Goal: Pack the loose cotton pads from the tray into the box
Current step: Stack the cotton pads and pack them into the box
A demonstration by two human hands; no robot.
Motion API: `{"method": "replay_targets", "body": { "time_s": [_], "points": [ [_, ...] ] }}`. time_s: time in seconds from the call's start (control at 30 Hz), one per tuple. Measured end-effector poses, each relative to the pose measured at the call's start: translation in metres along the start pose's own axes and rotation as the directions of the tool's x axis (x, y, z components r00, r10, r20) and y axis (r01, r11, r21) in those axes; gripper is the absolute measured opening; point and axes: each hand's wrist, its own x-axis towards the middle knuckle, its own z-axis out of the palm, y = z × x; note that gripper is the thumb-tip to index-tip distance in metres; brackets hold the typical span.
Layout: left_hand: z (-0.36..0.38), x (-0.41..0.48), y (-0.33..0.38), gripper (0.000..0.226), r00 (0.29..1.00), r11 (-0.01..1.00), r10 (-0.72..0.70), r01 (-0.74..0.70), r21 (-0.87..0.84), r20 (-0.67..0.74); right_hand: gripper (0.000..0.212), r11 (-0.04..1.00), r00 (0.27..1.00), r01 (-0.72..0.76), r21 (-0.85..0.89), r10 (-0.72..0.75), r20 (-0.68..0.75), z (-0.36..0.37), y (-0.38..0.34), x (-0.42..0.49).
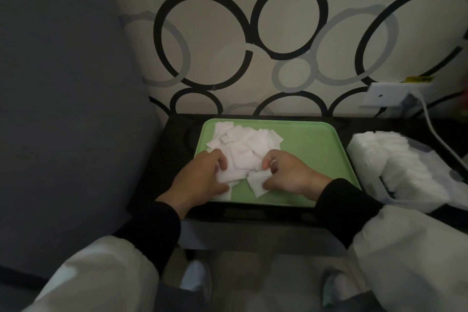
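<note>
Tray: the pale green, shallow plastic tray sits square in front of you on the dark surface, close enough that both arms reach it without stretching.
Pads: the loose white square cotton pads lie in a jumbled, overlapping heap on the tray's left half; the right half is bare, so there is room to gather and square them up.
Left hand: your left hand rests on the near-left edge of the heap, fingers curled over several pads, its grip narrow and pressing them down, likely to corral them into a stack.
Right hand: your right hand meets it from the other side, thumb and fingers pinched on a pad at the heap's near edge; a single white pad lies just below it.
Box: the container to the right of the tray is already crowded with white pads standing on edge; its walls are hard to make out.
Stage: you appear to be gathering, with most of the heap not yet moved.
Care: thin pads slide and fan apart, so squeeze from both sides before lifting.
</note>
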Motion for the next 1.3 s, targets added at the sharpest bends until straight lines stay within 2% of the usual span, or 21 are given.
{"method": "replay_targets", "body": {
  "time_s": [0.1, 0.3, 0.4, 0.5, 0.6, 0.67, 0.77, 0.9, 1.03, 1.17, 1.3],
  "points": [
    [0.004, 0.001, 0.006, 0.031, 0.998, 0.995, 0.035, -0.031, 0.097, -0.046, 0.031, 0.996, 0.999, 0.038, 0.08, -0.039, 0.015, -0.006, 0.005, -0.003],
    [-0.002, 0.003, 0.01, 0.009, 0.993, 0.996, 0.044, -0.034, 0.085, -0.112, 0.023, 0.989, 0.995, 0.1, 0.108, -0.1, -0.009, -0.012, 0.008, -0.005],
    [-0.007, 0.003, 0.013, 0.013, 0.989, 1.0, 0.025, -0.025, -0.002, -0.148, 0.017, 0.985, 0.994, 0.1, 0.141, -0.091, -0.065, -0.015, 0.01, -0.007],
    [-0.013, 0.003, 0.018, 0.016, 0.98, 0.985, -0.037, 0.003, -0.171, -0.195, 0.012, 0.974, 0.985, 0.105, 0.202, -0.074, -0.155, -0.019, 0.012, -0.007],
    [-0.018, 0.003, 0.019, 0.012, 0.981, 0.896, -0.107, 0.024, -0.443, -0.164, 0.018, 0.969, 0.969, 0.124, 0.213, -0.072, -0.235, -0.024, 0.015, -0.008],
    [-0.02, 0.003, 0.018, 0.01, 0.976, 0.787, -0.173, 0.057, -0.615, -0.131, 0.026, 0.966, 0.96, 0.143, 0.215, -0.082, -0.267, -0.026, 0.015, -0.008],
    [-0.02, 0.006, 0.022, 0.003, 0.962, 0.608, -0.269, 0.128, -0.783, -0.051, 0.026, 0.945, 0.956, 0.182, 0.272, -0.106, -0.272, -0.029, 0.009, -0.011],
    [-0.016, 0.012, 0.027, 0.004, 0.943, 0.473, -0.334, 0.167, -0.865, 0.0, 0.024, 0.868, 0.965, 0.248, 0.43, -0.182, -0.189, -0.028, -0.004, -0.016],
    [-0.01, 0.016, 0.039, 0.002, 0.938, 0.405, -0.342, 0.203, -0.892, 0.058, 0.029, 0.871, 0.963, 0.265, 0.414, -0.263, -0.064, -0.031, -0.008, -0.017],
    [-0.004, 0.018, 0.053, 0.004, 0.947, 0.379, -0.303, 0.222, -0.898, 0.107, 0.035, 0.884, 0.969, 0.242, 0.399, -0.238, -0.062, -0.035, -0.006, -0.013],
    [0.0, 0.017, 0.063, 0.007, 0.955, 0.317, -0.246, 0.238, -0.918, 0.163, 0.022, 0.849, 0.971, 0.234, 0.474, -0.224, -0.08, -0.036, -0.005, -0.014]
  ]
}}
